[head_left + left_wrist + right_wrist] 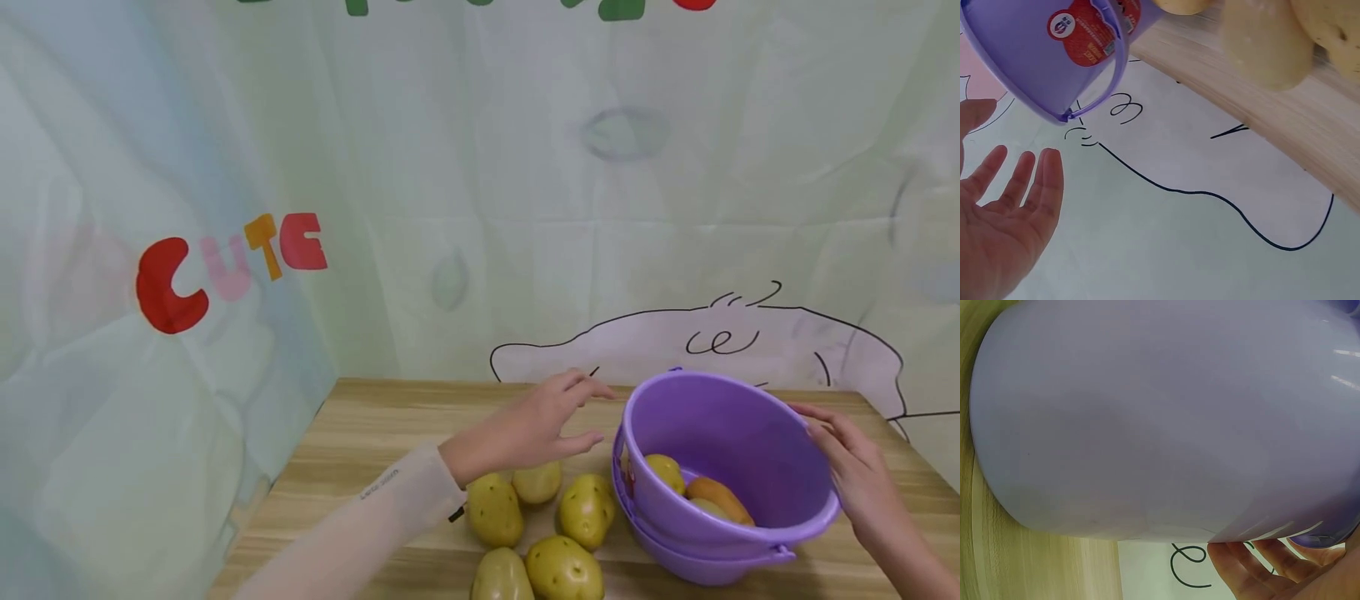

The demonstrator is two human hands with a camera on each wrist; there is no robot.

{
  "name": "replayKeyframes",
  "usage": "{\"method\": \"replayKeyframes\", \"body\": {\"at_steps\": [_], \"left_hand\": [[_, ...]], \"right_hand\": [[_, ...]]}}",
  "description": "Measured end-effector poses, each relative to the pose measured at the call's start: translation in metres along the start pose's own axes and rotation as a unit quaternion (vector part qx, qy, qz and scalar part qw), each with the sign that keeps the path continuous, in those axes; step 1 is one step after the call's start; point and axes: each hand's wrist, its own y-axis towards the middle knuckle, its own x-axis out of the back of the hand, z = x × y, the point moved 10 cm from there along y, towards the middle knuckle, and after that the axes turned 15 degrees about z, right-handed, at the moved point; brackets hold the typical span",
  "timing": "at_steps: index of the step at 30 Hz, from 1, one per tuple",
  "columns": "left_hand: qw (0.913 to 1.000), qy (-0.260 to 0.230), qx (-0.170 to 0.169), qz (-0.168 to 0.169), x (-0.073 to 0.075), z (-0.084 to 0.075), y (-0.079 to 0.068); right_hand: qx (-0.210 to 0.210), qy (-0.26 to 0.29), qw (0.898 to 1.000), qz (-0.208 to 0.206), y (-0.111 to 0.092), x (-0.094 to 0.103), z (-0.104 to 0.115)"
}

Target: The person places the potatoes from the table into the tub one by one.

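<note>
We are seeing the left hand (536, 427), fingers parted wide, hovering beside the bucket (738, 429), potatoes (564, 568) lying below that hand. The right hand (858, 471) is resting extended fingers on the bucket's outside.

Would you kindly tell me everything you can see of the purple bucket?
The bucket is glossy purple, apparently plastic, round and open-topped, with a red label outside. Its matching handle is folded down. It stands on the wood-look table with at least three potato-like pieces inside. The right hand touches it near the rim; the left hand is near but apart.
</note>
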Motion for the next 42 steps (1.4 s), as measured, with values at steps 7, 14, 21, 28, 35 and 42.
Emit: {"method": "replayKeyframes", "body": {"at_steps": [7, 14, 21, 28, 35, 42], "left_hand": [[0.9994, 0.028, 0.020, 0.006, -0.007, 0.012, -0.016], [0.9981, 0.030, 0.044, 0.030, -0.018, 0.023, -0.035], [0.9962, 0.026, 0.069, 0.047, -0.027, 0.037, -0.056], [0.9941, 0.040, 0.083, 0.058, -0.038, 0.047, -0.073], [0.9925, 0.034, 0.089, 0.076, -0.049, 0.053, -0.084], [0.9908, 0.019, 0.105, 0.084, -0.060, 0.058, -0.093]], "right_hand": [[-0.009, -0.024, 1.000, -0.003, 0.001, 0.001, 0.000], [-0.006, -0.023, 1.000, -0.003, 0.000, 0.001, 0.002], [0.003, 0.006, 1.000, 0.000, 0.001, 0.000, 0.002], [0.001, -0.007, 1.000, -0.001, 0.001, 0.000, 0.003], [0.002, -0.004, 1.000, -0.002, 0.000, -0.001, 0.003], [0.008, 0.007, 1.000, -0.005, 0.001, 0.001, 0.003]]}}
